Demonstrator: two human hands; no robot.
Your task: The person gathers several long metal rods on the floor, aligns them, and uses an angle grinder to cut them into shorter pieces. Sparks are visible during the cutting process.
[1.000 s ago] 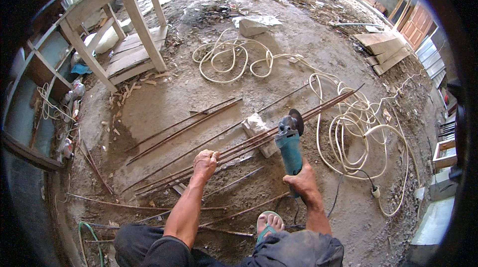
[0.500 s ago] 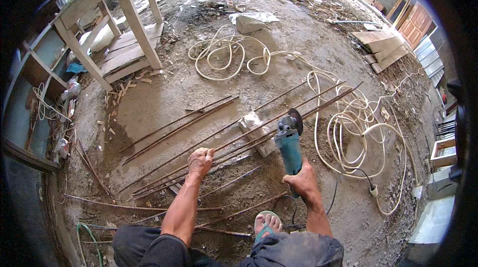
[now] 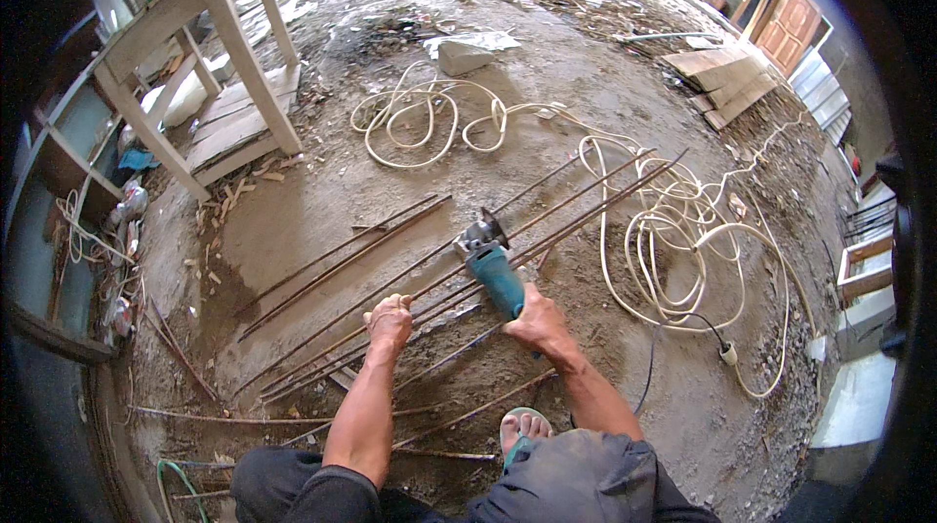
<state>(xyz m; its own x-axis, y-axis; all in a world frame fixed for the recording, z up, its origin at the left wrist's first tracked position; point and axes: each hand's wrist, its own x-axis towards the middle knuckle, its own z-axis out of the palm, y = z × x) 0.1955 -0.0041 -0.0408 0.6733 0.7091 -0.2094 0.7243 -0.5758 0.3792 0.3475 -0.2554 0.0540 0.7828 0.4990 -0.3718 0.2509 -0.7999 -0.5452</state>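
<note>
My left hand [image 3: 390,320] is closed in a fist around a thin rusty steel rod [image 3: 566,204]. Beside it, more long steel rods [image 3: 602,203] run slantwise across the ground. My right hand [image 3: 535,321] grips a teal angle grinder [image 3: 501,281] by its body. The grinder's dark cutting disc [image 3: 496,222] is over the rods, ahead of my left hand and to its right. Whether the disc touches a rod I cannot tell. The grinder covers most of the pale block under the rods.
Shorter rods [image 3: 351,264] lie to the left. A cream cable [image 3: 673,260] sprawls in loops at the right, with a plug connection [image 3: 728,355] near it. Beyond are a concrete block [image 3: 464,58] and a wooden table [image 3: 229,45]. My sandaled foot [image 3: 524,430] is close below.
My right hand has brought the grinder leftward, nearer my left hand, and its head now covers the pale block. My left hand keeps its hold on the rod. The whole view has shifted slightly.
</note>
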